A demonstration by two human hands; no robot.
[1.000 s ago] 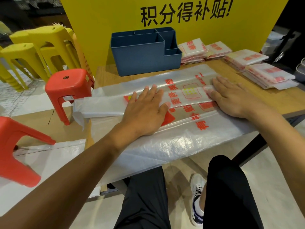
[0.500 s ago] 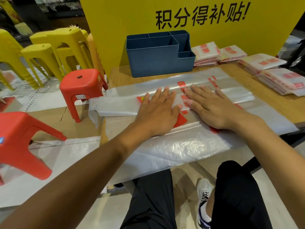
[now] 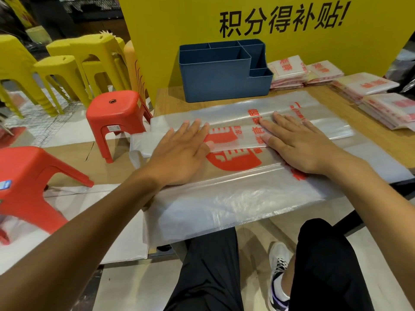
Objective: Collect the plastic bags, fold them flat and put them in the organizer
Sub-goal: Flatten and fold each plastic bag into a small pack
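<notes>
Bag [image 3: 235, 194], clear plastic with red print, lies spread across the wooden bench [image 3: 167, 99], its near edge hanging over the bench's near side above the person's knees. A narrow folded strip of the bag runs left to right across its middle.

Left hand [image 3: 179, 151]: flat, fingers straight and together, palm pressed on the strip toward its left part; grip wide, holding nothing.

Right hand [image 3: 301, 144]: flat, fingers straight and slightly spread, pressed on the strip just right of the left hand; grip wide, holding nothing. The red logo shows between the two hands.

Organizer [image 3: 222, 72], blue, with several compartments, stands at the far side of the bench, just beyond the bag; what its compartments hold cannot be told.

Folded bags [image 3: 289, 70], in flat stacks, lie right of the organizer and on along the far right of the bench.

Sign [image 3: 280, 19], yellow with black characters, stands upright behind the organizer.

Red stools [image 3: 116, 108], two, stand on the floor left of the bench; yellow stools [image 3: 60, 66] stand stacked farther left.
</notes>
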